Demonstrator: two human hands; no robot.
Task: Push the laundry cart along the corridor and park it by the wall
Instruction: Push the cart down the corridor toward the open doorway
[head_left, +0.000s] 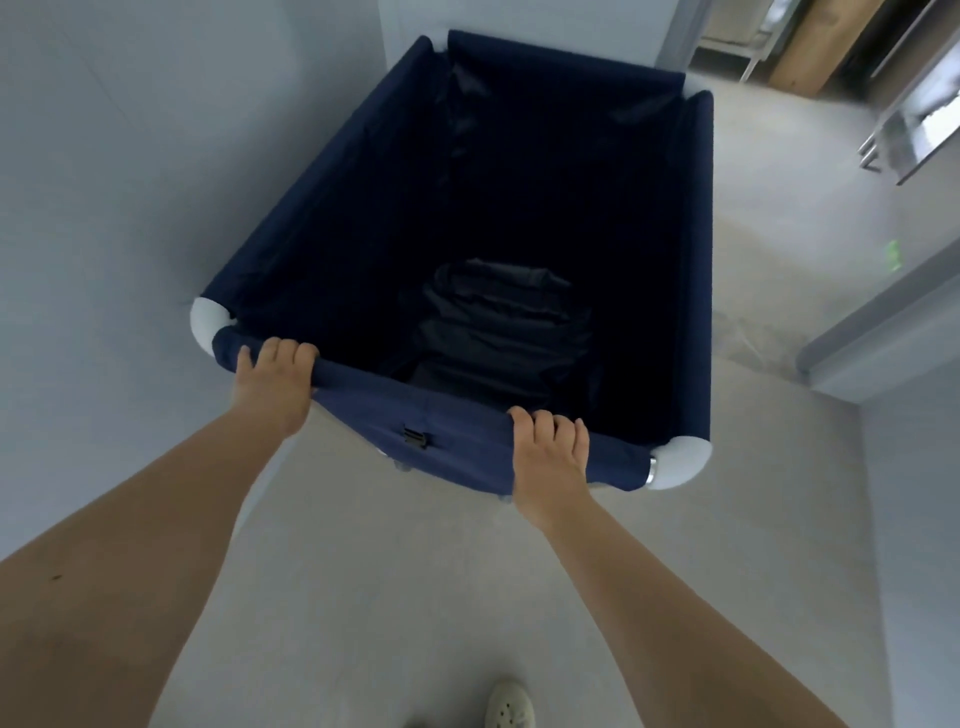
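**A:** Head view, upper half. What do you read there?

**B:** I read a laundry cart (363, 415) with dark blue fabric sides and white rounded caps (209, 322) at its near corners. It stands on a pale floor (415, 597), its left side just beside a light wall (104, 182). Whether it touches that wall I cannot tell. Inside, at the bottom toward the near end, lies a heap of dark cloth (498, 322). A small black buckle (415, 435) sits on the outer face of the near side.

**A:** And the hands?

**B:** Both are on the near rim. My left hand (272, 376) grips it close to the left corner cap, fingers (291, 352) curled together over the top edge and clamped on the fabric-covered bar. My right hand (550, 452) grips the same rim near the right corner, fingers (561, 423) likewise folded over and closed on it. Both bare forearms reach forward from the near edge.

**A:** Surroundings?

**B:** Far right, a metal table (914, 130) and a wooden panel (810, 57). At right, a grey door frame (872, 332). At the near edge, one white shoe (509, 706) on the floor.
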